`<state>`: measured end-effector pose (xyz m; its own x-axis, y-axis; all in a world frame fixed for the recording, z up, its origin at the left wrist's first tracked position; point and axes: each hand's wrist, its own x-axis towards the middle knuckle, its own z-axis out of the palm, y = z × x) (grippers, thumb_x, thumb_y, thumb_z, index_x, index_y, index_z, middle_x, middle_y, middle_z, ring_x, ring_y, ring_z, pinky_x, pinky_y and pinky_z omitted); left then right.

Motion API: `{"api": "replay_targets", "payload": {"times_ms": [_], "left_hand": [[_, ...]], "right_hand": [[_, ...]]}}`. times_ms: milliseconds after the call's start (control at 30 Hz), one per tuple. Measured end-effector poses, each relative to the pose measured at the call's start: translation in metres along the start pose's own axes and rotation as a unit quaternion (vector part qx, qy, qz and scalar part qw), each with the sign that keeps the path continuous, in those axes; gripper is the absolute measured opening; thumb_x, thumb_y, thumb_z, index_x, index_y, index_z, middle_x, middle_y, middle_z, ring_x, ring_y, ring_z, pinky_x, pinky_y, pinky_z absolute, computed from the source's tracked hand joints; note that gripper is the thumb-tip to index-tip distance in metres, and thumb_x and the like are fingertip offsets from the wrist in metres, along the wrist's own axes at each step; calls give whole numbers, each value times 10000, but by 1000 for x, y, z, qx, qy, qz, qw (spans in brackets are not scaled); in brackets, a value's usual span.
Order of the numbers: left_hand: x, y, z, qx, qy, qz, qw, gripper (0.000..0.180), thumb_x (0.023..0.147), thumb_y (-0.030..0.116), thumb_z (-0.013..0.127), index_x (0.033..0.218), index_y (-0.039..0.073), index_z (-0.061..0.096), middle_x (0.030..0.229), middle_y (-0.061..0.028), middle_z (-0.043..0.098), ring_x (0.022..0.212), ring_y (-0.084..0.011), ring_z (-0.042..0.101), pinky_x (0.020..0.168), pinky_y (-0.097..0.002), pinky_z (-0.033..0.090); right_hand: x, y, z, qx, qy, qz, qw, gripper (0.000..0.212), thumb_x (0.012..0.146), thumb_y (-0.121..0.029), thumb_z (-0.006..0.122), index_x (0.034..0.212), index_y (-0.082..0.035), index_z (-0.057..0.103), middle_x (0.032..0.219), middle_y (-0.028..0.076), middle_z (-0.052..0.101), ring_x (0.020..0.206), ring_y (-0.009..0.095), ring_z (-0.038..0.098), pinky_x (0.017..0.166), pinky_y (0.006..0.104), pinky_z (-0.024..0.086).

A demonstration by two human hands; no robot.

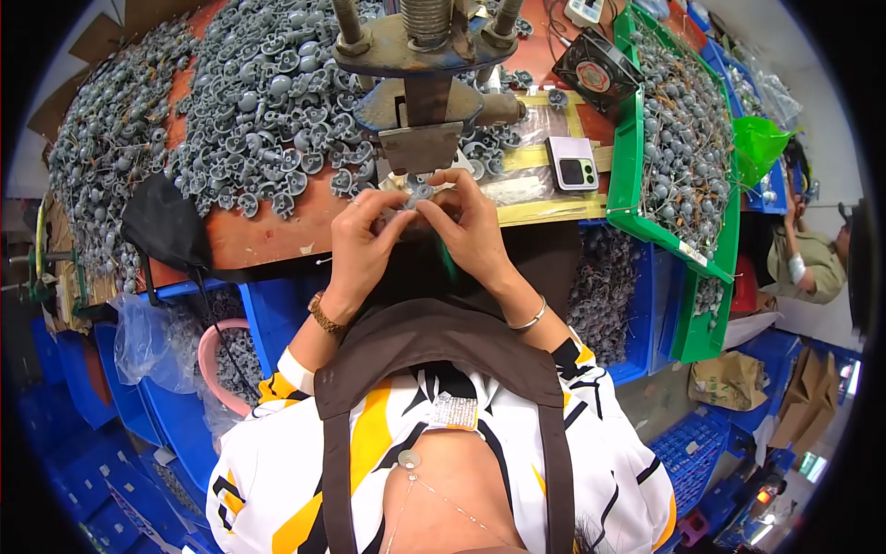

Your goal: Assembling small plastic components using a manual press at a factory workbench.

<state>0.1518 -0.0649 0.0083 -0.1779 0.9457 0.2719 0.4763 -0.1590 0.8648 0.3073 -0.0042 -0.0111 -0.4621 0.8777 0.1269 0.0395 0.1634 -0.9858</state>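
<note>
Just in front of a metal press (420, 143), my left hand (363, 238) and my right hand (472, 233) come together. Thumbs and forefingers of both pinch a small grey plastic part (419, 192) between them. Fingertips cover much of it, so its full shape is hidden. The press's lower block hangs right above and behind the part. Behind my left hand, a big heap of loose grey cup-shaped plastic parts (277, 115) spreads over the red tabletop (263, 238).
On the right are a folding phone (572, 164), a small black fan (597, 74) and a green tray (626, 189) of grey balls with wires. Similar pieces (101, 171) and a black cloth (166, 222) lie left. Blue bins (272, 319) flank me. A co-worker (817, 254) sits far right.
</note>
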Motion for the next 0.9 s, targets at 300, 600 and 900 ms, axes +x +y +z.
{"api": "replay_targets", "payload": {"times_ms": [300, 600, 900], "left_hand": [[15, -2, 5, 107, 33, -35, 993, 198, 793, 40, 707, 990, 55, 687, 817, -68, 607, 611, -191, 549, 559, -302, 440], [17, 7, 6, 184, 39, 16, 982, 163, 772, 40, 699, 928, 85, 708, 808, -80, 591, 714, -258, 595, 624, -362, 474], [14, 7, 11, 196, 38, 55, 978, 181, 767, 27, 682, 939, 82, 700, 842, -109, 585, 756, -299, 590, 659, -381, 469]], "right_hand": [[2, -7, 3, -313, 74, -131, 938, 92, 767, -126, 716, 755, -78, 639, 656, 43, 623, 554, 241, 546, 665, 339, 366], [11, -12, -26, -189, 87, -31, 978, 110, 846, -117, 674, 803, -16, 670, 726, 48, 659, 633, 117, 581, 635, 276, 434], [160, -70, -87, 240, -6, -64, 969, 338, 940, -212, 593, 1179, 28, 584, 1000, 67, 657, 881, 123, 631, 800, 266, 505]]}}
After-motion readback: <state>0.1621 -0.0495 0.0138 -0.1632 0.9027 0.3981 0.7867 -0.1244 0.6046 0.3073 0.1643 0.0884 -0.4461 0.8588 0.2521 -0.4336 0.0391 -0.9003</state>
